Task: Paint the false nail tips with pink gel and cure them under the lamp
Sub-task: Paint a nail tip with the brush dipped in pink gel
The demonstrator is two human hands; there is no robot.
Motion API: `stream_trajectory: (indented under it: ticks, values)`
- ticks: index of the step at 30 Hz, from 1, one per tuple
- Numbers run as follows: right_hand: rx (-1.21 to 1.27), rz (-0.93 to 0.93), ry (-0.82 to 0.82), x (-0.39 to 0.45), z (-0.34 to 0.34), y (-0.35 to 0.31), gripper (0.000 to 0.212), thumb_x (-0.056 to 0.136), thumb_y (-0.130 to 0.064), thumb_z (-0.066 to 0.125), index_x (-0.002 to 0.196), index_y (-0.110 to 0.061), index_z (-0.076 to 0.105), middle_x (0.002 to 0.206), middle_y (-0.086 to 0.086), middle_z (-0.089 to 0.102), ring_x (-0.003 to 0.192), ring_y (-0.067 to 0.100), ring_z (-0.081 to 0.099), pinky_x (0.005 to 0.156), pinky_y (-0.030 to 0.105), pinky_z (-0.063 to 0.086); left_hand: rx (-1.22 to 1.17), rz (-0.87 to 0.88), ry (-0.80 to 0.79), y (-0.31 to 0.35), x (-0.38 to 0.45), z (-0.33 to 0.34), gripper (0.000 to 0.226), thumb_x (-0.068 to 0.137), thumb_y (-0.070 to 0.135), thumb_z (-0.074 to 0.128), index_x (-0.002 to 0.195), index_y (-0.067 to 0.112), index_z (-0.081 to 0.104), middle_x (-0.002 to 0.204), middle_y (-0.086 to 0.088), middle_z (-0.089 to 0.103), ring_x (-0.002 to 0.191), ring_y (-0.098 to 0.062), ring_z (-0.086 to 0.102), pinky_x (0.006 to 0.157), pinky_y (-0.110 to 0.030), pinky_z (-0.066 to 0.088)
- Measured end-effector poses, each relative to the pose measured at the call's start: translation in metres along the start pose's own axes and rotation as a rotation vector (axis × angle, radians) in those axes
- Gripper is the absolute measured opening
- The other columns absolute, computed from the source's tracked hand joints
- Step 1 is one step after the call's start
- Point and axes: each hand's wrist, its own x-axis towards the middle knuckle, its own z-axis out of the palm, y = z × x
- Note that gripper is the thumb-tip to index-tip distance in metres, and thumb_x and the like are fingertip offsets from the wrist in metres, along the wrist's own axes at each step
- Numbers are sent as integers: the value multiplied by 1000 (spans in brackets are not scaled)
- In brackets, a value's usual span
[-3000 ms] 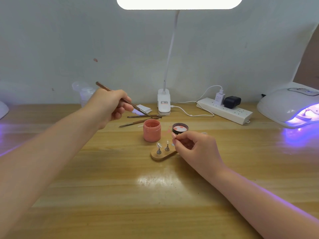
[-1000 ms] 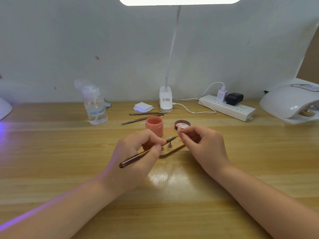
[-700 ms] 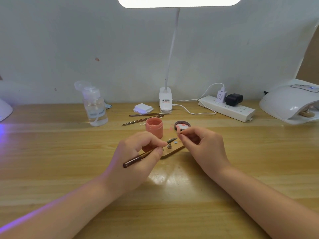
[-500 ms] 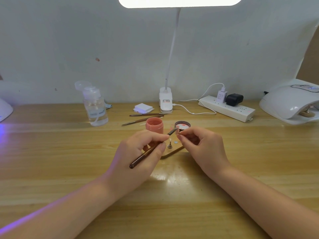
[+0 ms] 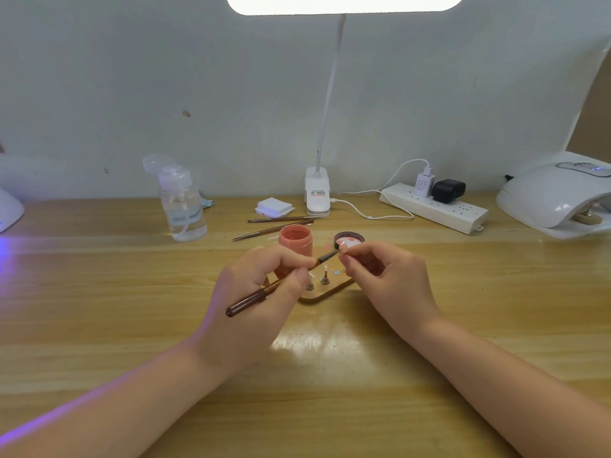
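My left hand (image 5: 261, 292) grips a brown brush (image 5: 281, 283), bristles touching the nail tip (image 5: 343, 247) pinched in my right hand (image 5: 386, 279). Both hands sit close together above the wooden stand (image 5: 325, 290) on the table (image 5: 99, 309). Pink jar (image 5: 295, 241) just behind; curing lamp (image 5: 555, 200) far right.

Wooden counter (image 5: 99, 292) carries a clear plastic pump bottle (image 5: 181, 206), a white clip-on desk lamp (image 5: 317, 193), a white power strip (image 5: 436, 208) bearing two plugs, and a white pad stack (image 5: 273, 206).
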Motion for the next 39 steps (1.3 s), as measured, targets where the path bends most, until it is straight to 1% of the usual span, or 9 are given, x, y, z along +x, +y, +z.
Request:
stream_trajectory:
  ticks: [3,7,13,19,23,27,34,36,39]
  values:
    - [70,11,-4,-1,1,-1,4,84,-16,72,86,-18,74,73,-3,72,70,12,68,71,36,54,-33,-36,-21,0,1,4,14,92,19,64,104,23,71,98,6,74,90,-10,68,73,-10,44]
    - [79,17,-11,-1,1,-1,7,84,-16,71,85,-22,73,72,-3,72,70,13,68,72,37,55,-79,-82,-35,-1,0,2,12,83,27,60,89,24,70,79,10,72,75,-2,62,67,-9,42]
    - [73,26,-19,0,-1,-1,6,84,-17,71,86,-21,74,72,-3,72,69,12,68,72,36,54,-120,-95,-37,1,-1,4,15,86,23,58,97,24,69,87,3,73,81,-6,65,69,-10,45]
    - [44,49,-13,0,-1,1,5,84,-17,72,87,-21,74,72,-2,72,70,15,68,73,42,54,-133,-167,67,13,17,-3,19,82,6,61,73,19,71,68,12,71,65,2,64,59,-8,46]
    - [22,37,-17,1,1,1,4,83,-18,73,86,-19,75,70,-2,71,69,15,67,72,41,53,82,-343,137,11,66,-19,17,68,29,58,67,18,71,58,9,68,56,-4,53,63,-28,46]
    - [16,39,3,1,1,3,3,82,-18,73,84,-17,76,68,1,71,66,19,65,70,38,52,314,-483,-20,1,112,-25,18,78,20,62,66,11,72,60,1,70,62,-14,53,65,-30,44]
    - [13,48,5,1,2,3,3,81,-17,74,84,-18,76,67,0,71,64,16,63,67,33,51,407,-663,-297,-8,135,-8,9,82,9,58,73,8,61,53,1,62,36,-6,42,34,-12,26]
    - [18,55,2,1,2,3,3,81,-16,74,83,-18,76,68,0,71,64,15,63,67,32,51,411,-683,-312,-10,134,-5,8,83,9,58,76,8,62,62,-2,66,44,-9,43,34,-12,26]
    - [5,44,-2,1,2,2,5,81,-14,74,85,-17,76,69,-2,71,65,11,62,67,28,51,345,-696,-250,-12,134,-9,8,84,11,60,79,8,66,59,-1,66,40,-7,43,31,-10,25]
